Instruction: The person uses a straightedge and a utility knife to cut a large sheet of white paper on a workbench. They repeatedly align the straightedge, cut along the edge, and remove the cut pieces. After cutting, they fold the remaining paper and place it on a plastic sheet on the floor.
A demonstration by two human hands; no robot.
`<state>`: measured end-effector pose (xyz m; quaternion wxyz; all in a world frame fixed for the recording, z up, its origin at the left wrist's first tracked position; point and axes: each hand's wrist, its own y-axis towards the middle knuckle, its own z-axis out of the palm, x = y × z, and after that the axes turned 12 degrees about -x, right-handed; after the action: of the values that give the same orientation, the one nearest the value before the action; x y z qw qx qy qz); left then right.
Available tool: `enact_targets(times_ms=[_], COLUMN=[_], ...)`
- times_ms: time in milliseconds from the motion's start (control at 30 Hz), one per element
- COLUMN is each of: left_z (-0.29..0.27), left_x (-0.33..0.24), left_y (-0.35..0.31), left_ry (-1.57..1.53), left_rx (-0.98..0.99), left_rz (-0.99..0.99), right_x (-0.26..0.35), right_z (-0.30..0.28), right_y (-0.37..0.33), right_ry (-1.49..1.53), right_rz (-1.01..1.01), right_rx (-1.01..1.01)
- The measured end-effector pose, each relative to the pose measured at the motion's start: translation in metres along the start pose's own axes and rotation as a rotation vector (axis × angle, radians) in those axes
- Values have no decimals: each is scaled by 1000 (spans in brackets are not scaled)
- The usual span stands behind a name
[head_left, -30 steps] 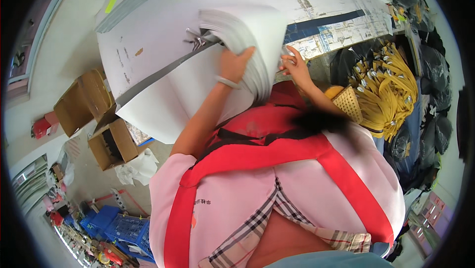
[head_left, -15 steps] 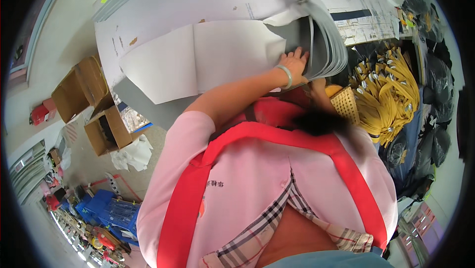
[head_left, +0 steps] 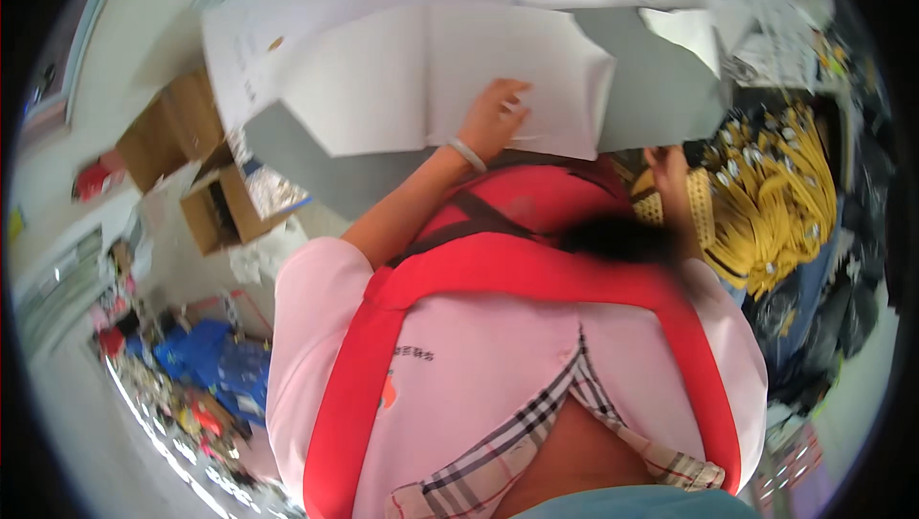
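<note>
A large white sheet (head_left: 373, 69) with a crease near its middle lies over grey sheet material (head_left: 661, 83) on the white worktable. My left hand (head_left: 496, 119), a pale bangle at its wrist, is over the white sheet's near half. Its fingers are loosely bent and apart, holding nothing. Farther right, my right hand (head_left: 668, 167) is at the near edge of the grey sheet, fingers bent around that edge; motion blurs them a little. The grey sheet's right end spreads out beside a curved white piece (head_left: 684, 35).
Yellow straps (head_left: 771, 203) with metal fittings hang in a bundle at the right, near a woven yellow piece (head_left: 704, 213). Black plastic bags (head_left: 852, 280) line the far right. Open cardboard boxes (head_left: 172, 131) stand left of the table, with blue crates (head_left: 215, 361) below.
My left hand has moved left off the grey material and onto the white sheet. The curled-up grey stack now lies flat, and my right hand has shifted right along its near edge.
</note>
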<state>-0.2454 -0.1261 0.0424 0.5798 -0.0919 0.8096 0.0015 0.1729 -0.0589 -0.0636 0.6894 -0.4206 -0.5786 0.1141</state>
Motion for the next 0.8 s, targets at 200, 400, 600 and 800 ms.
enact_targets(times_ms=[200,400,600,800], left_z=[-126,-138,-148,-172], left_x=[90,62,132,118], left_y=[-59,-59,-77,-80], left_ry=[173,-824,249,-165], left_rx=[-1137,-1140,-1292,-1328], left_rz=[-302,-608,-465,-625], right_x=[13,24,56,96], right_z=[4,2,8,98], right_y=[-9,-23,-53,-118], right_ry=[88,-136,-995,-1239], right_rz=[97,119,25,-422], right_rx=[76,130,499,415])
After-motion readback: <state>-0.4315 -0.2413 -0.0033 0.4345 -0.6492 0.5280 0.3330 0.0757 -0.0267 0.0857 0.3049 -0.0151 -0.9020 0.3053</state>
